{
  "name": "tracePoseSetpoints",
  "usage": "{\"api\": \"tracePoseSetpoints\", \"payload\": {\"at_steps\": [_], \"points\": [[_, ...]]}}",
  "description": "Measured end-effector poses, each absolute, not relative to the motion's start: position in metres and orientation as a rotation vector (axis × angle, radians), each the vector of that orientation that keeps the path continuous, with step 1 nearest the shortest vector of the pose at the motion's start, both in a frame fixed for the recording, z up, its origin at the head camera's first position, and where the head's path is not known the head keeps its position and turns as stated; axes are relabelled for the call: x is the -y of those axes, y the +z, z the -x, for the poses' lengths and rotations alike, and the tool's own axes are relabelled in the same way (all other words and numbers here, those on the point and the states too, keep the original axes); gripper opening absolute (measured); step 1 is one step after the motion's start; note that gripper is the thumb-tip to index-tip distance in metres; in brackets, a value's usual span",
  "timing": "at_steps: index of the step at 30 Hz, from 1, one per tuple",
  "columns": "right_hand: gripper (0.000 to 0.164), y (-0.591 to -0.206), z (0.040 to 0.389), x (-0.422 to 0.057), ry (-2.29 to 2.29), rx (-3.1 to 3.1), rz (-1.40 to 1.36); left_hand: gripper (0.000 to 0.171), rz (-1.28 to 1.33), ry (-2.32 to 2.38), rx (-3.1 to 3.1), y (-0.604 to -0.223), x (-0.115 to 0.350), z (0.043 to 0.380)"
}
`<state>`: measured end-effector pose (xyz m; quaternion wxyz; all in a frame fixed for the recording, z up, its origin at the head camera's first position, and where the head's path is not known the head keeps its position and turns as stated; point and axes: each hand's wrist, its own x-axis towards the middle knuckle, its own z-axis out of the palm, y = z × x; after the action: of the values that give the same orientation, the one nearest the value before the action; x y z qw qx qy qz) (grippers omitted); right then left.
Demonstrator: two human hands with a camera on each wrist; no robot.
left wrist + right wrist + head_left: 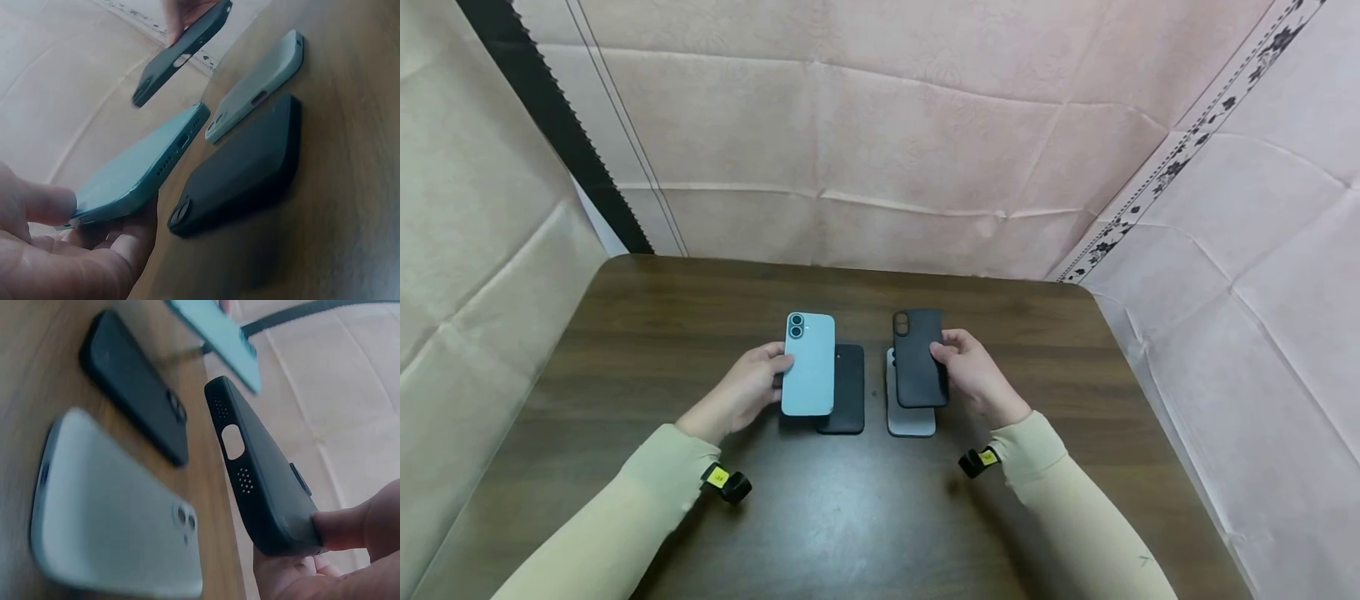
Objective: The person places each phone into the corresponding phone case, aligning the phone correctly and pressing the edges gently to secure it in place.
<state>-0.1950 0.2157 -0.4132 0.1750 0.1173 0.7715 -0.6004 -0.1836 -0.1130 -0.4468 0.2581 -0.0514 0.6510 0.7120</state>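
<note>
My left hand (751, 385) grips a light blue phone (808, 367) by its left edge, thumb on the back and fingers underneath, raised off the table. My right hand (973, 371) pinches a black phone case (919, 362) by its right edge, also in the air; an oval cutout shows at its end (233, 442) in the right wrist view. A dark phone (849, 392) lies back up on the table, partly behind the blue phone. Beneath the held case lies a silvery pale phone (912, 421), its upper part partly covered from the head view.
The wooden table (820, 517) has rounded far corners. Pale creased cloth (887, 133) hangs behind it and on both sides, with a black strip (557, 125) at left and a floral border (1187, 150) at right. Each wrist wears a black camera (735, 488).
</note>
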Motion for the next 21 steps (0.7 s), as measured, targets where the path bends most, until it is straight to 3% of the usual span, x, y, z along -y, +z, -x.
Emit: {"api": "tracePoseSetpoints", "payload": {"at_steps": [21], "points": [[0.030, -0.416, 0.189, -0.155, -1.801, -2.097, -0.220, 0.041, 0.075, 2.022, -1.671, -0.448, 0.080, 0.177]]}}
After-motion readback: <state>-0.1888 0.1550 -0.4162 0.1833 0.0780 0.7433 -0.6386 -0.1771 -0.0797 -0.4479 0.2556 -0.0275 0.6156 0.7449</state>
